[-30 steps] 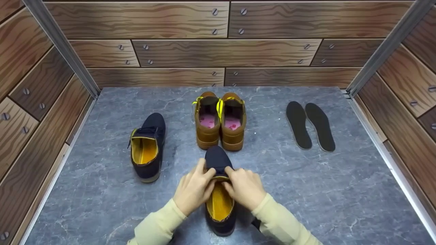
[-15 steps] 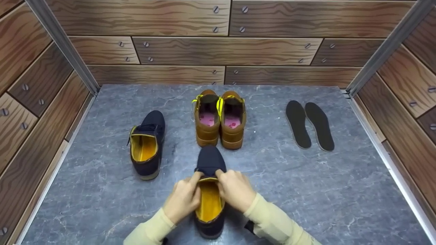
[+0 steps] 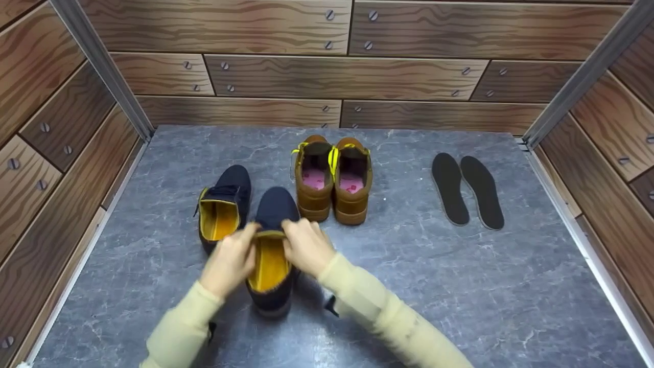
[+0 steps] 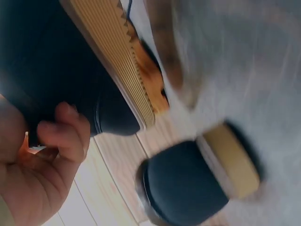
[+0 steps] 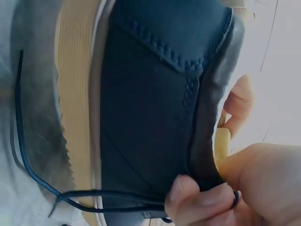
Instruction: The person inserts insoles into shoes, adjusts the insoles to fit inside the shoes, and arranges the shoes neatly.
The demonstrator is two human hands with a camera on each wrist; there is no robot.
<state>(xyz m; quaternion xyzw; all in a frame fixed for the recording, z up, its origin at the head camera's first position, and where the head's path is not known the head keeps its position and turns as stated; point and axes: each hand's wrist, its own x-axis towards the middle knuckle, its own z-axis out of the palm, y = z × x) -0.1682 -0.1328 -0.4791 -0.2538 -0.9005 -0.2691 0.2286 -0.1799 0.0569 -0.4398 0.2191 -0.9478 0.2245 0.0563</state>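
A navy shoe with a yellow lining is held between both hands, toe pointing away and seemingly just off the grey surface. My left hand grips the left edge of its opening, and my right hand pinches the right edge near the tongue. In the right wrist view, dark laces trail from beside the right fingers, and the tan sole shows. The matching navy shoe stands close on the left, partly covered by the left hand; the left wrist view shows its heel.
Two brown shoes with yellow laces and pink insides stand side by side at back centre. A pair of black insoles lies flat at the right. Wood-patterned walls enclose the grey marbled surface at the back and sides.
Both hands have carried the held navy shoe leftward and away from the body, from in front of the brown shoes to beside its mate. The other shoes and insoles have stayed put.
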